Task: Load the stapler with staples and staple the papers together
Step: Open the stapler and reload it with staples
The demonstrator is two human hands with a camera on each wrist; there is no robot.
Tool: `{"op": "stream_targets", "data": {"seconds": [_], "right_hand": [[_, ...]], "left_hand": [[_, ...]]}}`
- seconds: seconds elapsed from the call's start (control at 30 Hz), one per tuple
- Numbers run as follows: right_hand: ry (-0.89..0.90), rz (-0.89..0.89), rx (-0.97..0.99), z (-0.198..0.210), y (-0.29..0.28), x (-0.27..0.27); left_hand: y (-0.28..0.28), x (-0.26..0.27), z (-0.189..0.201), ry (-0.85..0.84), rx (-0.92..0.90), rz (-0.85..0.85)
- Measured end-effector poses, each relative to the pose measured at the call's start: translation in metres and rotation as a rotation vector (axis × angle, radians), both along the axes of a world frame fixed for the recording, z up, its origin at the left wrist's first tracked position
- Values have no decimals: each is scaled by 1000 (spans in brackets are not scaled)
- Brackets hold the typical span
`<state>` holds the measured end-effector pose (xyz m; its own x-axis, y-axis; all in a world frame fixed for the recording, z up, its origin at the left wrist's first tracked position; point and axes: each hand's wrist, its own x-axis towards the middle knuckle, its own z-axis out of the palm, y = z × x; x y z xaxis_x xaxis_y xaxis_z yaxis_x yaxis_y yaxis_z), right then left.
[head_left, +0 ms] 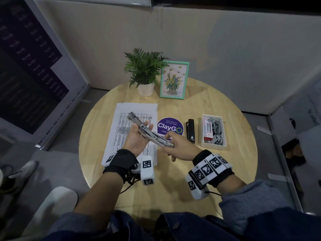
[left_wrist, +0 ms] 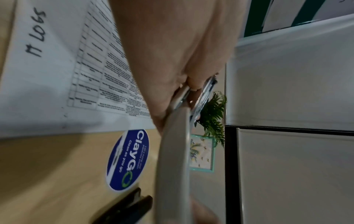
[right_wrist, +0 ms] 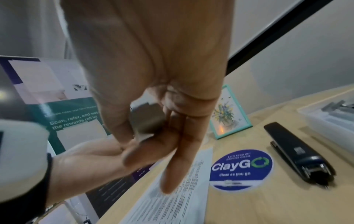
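A grey stapler (head_left: 147, 132), swung open into one long strip, is held above the printed papers (head_left: 119, 122) on the round table (head_left: 225, 171). My left hand (head_left: 139, 135) lies palm up under its middle, fingers curled against the metal rail (left_wrist: 203, 94). My right hand (head_left: 167, 142) pinches the stapler's near end (right_wrist: 148, 121) between thumb and forefinger; the other fingers point down. The grey cover (left_wrist: 172, 151) runs down the middle of the left wrist view. A white box of staple strips (head_left: 214, 131) stands to the right. Whether the rail holds staples is hidden.
A black stapler (head_left: 191, 130) lies shut between the round ClayGo sticker (head_left: 170, 126) and the staple box. A potted plant (head_left: 145, 70) and a green-framed picture (head_left: 174, 80) stand at the table's far edge. Partition walls surround the table.
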<state>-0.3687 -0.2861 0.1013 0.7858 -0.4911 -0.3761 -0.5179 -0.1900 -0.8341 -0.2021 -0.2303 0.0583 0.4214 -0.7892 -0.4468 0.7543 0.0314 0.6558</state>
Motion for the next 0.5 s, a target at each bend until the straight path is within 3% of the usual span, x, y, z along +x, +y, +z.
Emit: {"op": "stream_targets", "data": {"seconds": [0.13, 0.23, 0.3, 0.5], "right_hand": [[-75, -174, -178, 14, -9, 10], [-148, -376, -278, 9, -16, 19], [-91, -404, -383, -1, -19, 22], [-177, -584, 172, -12, -19, 33]], "left_hand": [[10, -17, -9, -355, 143, -312], [11, -34, -5, -339, 110, -472], [8, -43, 3, -286, 82, -542], [-3, -53, 16, -254, 92, -617]]}}
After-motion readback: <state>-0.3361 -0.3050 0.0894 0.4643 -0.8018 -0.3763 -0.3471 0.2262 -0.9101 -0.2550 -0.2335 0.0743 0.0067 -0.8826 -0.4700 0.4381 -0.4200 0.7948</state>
